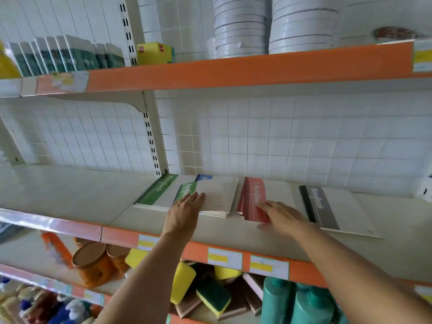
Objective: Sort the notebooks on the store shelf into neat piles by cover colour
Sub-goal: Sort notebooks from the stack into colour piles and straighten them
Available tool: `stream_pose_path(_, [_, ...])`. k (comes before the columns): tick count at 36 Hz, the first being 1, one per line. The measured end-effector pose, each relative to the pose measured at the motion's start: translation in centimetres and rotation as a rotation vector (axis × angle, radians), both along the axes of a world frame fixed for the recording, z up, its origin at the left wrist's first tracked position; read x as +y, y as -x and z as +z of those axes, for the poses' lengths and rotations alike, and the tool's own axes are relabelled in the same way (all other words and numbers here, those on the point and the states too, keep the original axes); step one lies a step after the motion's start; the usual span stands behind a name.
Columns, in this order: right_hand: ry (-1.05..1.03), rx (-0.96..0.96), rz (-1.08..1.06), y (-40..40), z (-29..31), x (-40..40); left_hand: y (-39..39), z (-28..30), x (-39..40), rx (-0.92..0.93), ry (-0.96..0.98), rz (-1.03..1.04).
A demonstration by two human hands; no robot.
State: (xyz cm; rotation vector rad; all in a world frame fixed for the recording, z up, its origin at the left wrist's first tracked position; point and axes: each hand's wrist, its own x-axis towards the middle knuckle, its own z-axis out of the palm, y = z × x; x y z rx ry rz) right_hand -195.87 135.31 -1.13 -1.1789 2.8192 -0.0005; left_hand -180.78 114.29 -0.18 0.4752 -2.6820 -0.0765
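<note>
While both flat hands, left hand (184,210) and right hand (280,215), square green pile (187,195) and red pile (253,199), holding nothing, the blue notebook (203,177) needs pulling out next.

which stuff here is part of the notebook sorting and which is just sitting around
Part of the job:
green notebooks
blue notebook
red notebooks
black notebook
left hand
right hand

Just there:
sponges
teal bottles
orange jars
yellow box

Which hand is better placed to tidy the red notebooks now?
The right hand, probably: its fingers already lie on the red notebooks. The left hand rests on the green-and-blue pile, beside the red one.
</note>
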Motion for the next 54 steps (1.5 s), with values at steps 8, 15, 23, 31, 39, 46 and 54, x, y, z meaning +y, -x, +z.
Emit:
stream_pose_path(8, [-0.078,0.098,-0.081,-0.1,-0.5,-2.5,0.7,-0.4,-5.9,0.099,0.241,-0.180])
stream_pose_path(15, [-0.104,0.198,-0.137,-1.1,-0.4,-3.6,0.4,-0.7,-8.4,0.138,0.202,-0.236])
stream_pose_path(23, [-0.091,0.215,-0.149,-1.3,-0.6,-4.4,-1.7,0.1,-9.6,0.083,0.241,-0.208])
stream_pose_path(31, [-0.042,0.257,-0.217,-2.3,-1.1,-5.0,-1.8,-1.8,-12.7,0.129,0.260,-0.117])
stream_pose_path(39, [0.033,0.092,-0.333,-2.3,-0.9,-6.0,-1.0,-3.6,-15.6,0.075,0.056,-0.178])
stream_pose_path(46, [0.078,0.061,-0.427,-2.3,-0.4,-7.4,-0.9,-3.7,-17.7,-0.238,-0.011,-0.178])
stream_pose_path(54, [0.066,0.091,-0.490,-2.4,-0.5,-8.3,-0.5,-3.8,-19.0,-0.376,0.018,-0.172])
